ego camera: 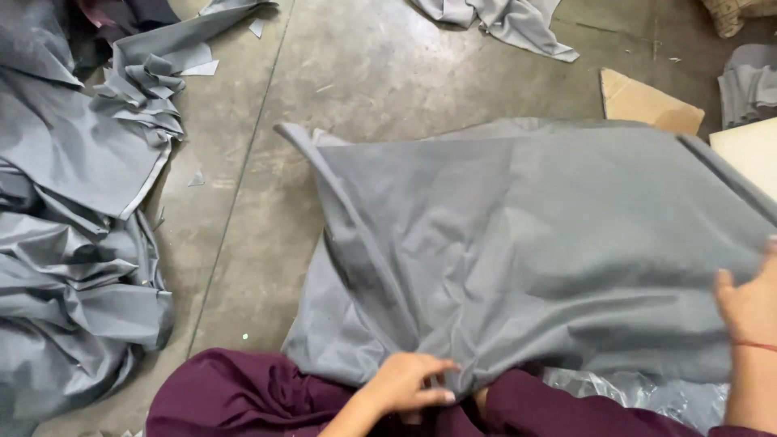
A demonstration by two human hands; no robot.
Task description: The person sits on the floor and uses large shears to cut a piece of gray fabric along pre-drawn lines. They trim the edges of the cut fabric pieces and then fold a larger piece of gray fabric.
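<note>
Left hand: the left hand (409, 382) sits at the bottom centre of the frame, fingers curled and pinching the near edge of a large grey cloth (534, 243).
Right hand: the right hand (749, 303) is at the right edge, partly cut off, fingers spread and resting flat on the cloth; a thin red thread circles its wrist.
Grey cloth: it is spread over the floor across the centre and right of the frame, bunched into folds where the left hand grips it, with one corner pointing to the upper left.
Lap: maroon clothing (243, 396) shows along the bottom edge, under the cloth's near edge.
Plastic: a crinkled clear sheet (647, 392) peeks out under the cloth at the lower right.
Floor: bare grey concrete (364, 73) with a thin seam line.
Left side: a heap of similar grey cloth (65, 243) fills the left edge.
Top: another crumpled grey piece (502, 20) lies at the top centre.
Upper right: a piece of brown cardboard (647, 101) lies just beyond the cloth.
</note>
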